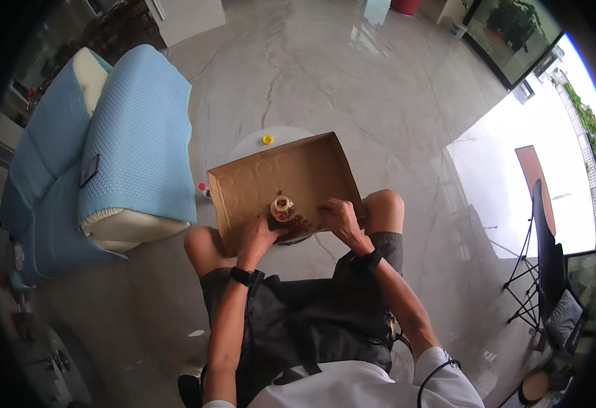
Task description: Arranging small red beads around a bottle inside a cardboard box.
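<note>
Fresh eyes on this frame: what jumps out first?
Probably the big light-blue sofa at left and the bright ground at right. Next, the open cardboard box at centre, with a small reddish-looking jar between the left hand and right hand. A small yellow object shows just beyond the box.

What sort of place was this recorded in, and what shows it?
Probably a home's living area: a cream sofa under light-blue quilted covers stands at the left, the glossy grey floor has marble-like veining, and bright outdoor ground shows at the right.
</note>
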Action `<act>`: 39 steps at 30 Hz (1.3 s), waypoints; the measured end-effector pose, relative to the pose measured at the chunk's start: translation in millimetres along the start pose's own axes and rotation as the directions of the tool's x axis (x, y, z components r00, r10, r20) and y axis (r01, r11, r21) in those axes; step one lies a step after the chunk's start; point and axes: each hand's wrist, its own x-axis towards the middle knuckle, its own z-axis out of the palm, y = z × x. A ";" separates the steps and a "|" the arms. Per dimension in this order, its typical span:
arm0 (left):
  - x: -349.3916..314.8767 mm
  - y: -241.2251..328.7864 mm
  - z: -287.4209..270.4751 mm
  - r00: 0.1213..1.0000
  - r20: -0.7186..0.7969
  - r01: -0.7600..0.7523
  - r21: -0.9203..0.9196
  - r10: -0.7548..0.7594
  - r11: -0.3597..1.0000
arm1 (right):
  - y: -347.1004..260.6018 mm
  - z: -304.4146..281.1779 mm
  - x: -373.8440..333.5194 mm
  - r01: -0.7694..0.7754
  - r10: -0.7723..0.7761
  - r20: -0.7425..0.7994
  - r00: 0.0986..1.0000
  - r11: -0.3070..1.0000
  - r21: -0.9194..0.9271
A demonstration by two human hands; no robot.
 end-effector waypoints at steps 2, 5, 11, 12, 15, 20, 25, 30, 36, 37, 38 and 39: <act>-1.5 -4.3 9.8 0.978 -0.207 0.082 0.237 -0.032 0.968 | -1.1 10.0 2.2 0.063 -0.062 -0.040 0.997 0.998 0.012; 4.8 -3.7 24.1 0.936 -0.316 -0.080 0.239 0.155 0.968 | 1.8 9.5 1.9 -0.014 0.017 -0.045 0.999 0.998 0.064; 20.3 -64.1 33.3 0.948 -0.285 -0.109 0.126 0.142 0.986 | 5.8 21.2 7.7 -0.002 0.003 -0.015 1.000 0.994 0.111; 21.0 -44.6 45.4 0.958 -0.285 -0.004 0.100 0.033 0.995 | 19.8 15.9 -1.6 -0.034 0.036 -0.017 0.999 0.996 0.081; 26.2 -83.0 44.7 0.940 -0.338 -0.036 0.027 0.043 0.999 | 16.2 19.0 -0.4 0.052 -0.051 -0.016 0.999 0.996 0.075; 41.1 -115.5 49.1 0.954 -0.290 0.089 0.025 -0.077 0.996 | 17.5 18.0 -2.5 0.151 -0.146 -0.058 0.988 0.984 0.094; 42.8 -156.2 48.2 0.890 -0.426 -0.091 0.191 0.166 0.977 | 3.9 19.8 -0.8 0.132 -0.125 -0.082 0.989 0.987 0.095; 35.3 -112.4 43.1 0.960 -0.280 0.061 0.203 -0.002 0.977 | 10.7 13.0 -5.3 0.104 -0.100 -0.091 0.991 0.994 0.043; 4.1 -80.9 22.3 0.925 -0.378 0.078 0.062 -0.049 0.995 | 4.2 19.5 -5.4 0.103 -0.101 -0.101 0.990 0.994 0.017; 4.7 -37.0 11.8 0.971 -0.224 0.053 -0.157 -0.088 0.986 | 18.5 12.8 -8.7 0.098 -0.098 -0.090 0.991 0.995 -0.005; -0.9 -43.1 -1.3 0.969 -0.221 0.044 -0.282 -0.110 0.959 | 10.3 15.1 -4.7 0.170 -0.169 -0.096 0.981 0.985 0.006; -7.3 -31.3 -6.5 0.963 -0.244 0.033 -0.318 -0.115 0.948 | 10.3 12.3 -3.0 0.181 -0.180 -0.036 0.983 0.983 0.019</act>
